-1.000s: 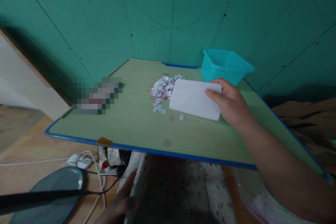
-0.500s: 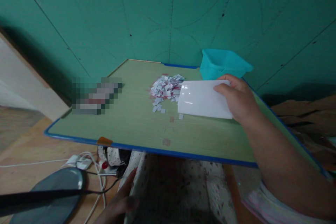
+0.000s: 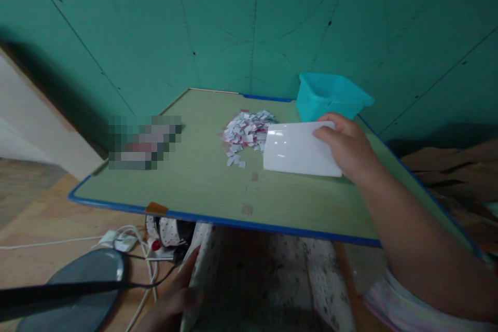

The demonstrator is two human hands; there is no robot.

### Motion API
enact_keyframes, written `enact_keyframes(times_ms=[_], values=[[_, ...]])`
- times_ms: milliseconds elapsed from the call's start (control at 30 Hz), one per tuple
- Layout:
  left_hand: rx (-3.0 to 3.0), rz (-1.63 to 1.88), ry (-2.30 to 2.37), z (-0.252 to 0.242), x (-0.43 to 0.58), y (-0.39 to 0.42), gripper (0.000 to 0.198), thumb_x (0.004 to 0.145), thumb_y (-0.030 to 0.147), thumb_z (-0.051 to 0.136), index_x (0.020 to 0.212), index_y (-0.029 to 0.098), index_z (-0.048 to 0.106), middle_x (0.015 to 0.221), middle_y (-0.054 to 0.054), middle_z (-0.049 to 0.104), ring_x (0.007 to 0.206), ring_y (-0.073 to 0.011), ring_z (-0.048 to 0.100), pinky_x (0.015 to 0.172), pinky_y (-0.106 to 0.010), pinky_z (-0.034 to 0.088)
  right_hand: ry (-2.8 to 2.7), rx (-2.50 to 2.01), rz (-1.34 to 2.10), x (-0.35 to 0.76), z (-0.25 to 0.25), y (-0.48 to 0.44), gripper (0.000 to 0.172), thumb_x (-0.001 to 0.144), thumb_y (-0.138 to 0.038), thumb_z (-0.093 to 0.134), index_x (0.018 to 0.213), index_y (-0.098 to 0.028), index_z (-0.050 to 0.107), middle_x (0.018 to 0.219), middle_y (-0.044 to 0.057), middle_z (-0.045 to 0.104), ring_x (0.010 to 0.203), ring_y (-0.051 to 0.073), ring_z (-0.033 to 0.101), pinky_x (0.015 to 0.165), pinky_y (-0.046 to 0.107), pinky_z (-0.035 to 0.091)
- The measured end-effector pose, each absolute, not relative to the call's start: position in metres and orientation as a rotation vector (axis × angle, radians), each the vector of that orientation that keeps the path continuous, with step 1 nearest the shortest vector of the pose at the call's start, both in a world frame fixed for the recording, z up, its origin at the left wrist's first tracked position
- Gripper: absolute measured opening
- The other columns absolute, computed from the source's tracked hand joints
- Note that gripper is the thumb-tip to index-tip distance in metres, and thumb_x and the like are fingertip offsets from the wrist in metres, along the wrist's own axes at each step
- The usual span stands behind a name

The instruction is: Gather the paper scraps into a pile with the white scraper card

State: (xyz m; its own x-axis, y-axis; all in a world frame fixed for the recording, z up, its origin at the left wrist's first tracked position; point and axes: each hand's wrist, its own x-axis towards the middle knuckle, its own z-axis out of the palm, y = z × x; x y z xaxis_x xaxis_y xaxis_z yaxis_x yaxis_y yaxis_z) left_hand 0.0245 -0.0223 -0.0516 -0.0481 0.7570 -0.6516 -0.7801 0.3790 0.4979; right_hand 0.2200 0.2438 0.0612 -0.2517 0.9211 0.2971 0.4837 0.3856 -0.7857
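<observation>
A teal panelled wall (image 3: 249, 21) marked with thin dark lines fills the whole background, and a wooden floor (image 3: 42, 218) shows at the near left. In front of the wall stands a low bench (image 3: 202, 187) with a pale green top and a blue edge; a small orange tab (image 3: 156, 208) sits on its near edge. Under the bench, a spotted cloth (image 3: 268, 280) covers the near middle of the view. On the floor at the near left lies a dark round disc (image 3: 73, 285), with a tangle of white cables (image 3: 124, 238) just beyond it.

At the far right corner of the bench stands a teal plastic bin (image 3: 330, 94). Near the left edge there is a pixelated patch (image 3: 143, 141) that cannot be made out. Right of the middle, a white glossy card (image 3: 295, 149) stands on its long edge on the bench top, tilted. The right hand (image 3: 348, 148) grips the card at its right end, fingers curled over the top edge. Just left of the card and touching its left end lies a heap of small white and pink paper scraps (image 3: 246, 132), with a few loose ones on the near side.

The left hand (image 3: 171, 306) is low at the near edge, below the bench and against the cloth; it is too dim to tell whether it grasps anything.
</observation>
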Motion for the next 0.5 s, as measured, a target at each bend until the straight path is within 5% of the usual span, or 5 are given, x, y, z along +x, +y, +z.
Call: enact_keyframes(times_ms=[500], values=[[-0.079,1.226,1.034,-0.048,0.026,-0.02,0.089,0.051,0.02,0.065,0.13,0.024,0.023,0.088,-0.002,0.069,0.099,-0.0289,0.055,0.079,-0.033,0.046,-1.869,-1.014,1.537,0.208,0.059,0.22,0.009,0.068,-0.025,0.053,0.075,-0.022,0.047,0.054,-0.006,0.05,0.041,0.008,0.045,0.035,0.018,0.029]])
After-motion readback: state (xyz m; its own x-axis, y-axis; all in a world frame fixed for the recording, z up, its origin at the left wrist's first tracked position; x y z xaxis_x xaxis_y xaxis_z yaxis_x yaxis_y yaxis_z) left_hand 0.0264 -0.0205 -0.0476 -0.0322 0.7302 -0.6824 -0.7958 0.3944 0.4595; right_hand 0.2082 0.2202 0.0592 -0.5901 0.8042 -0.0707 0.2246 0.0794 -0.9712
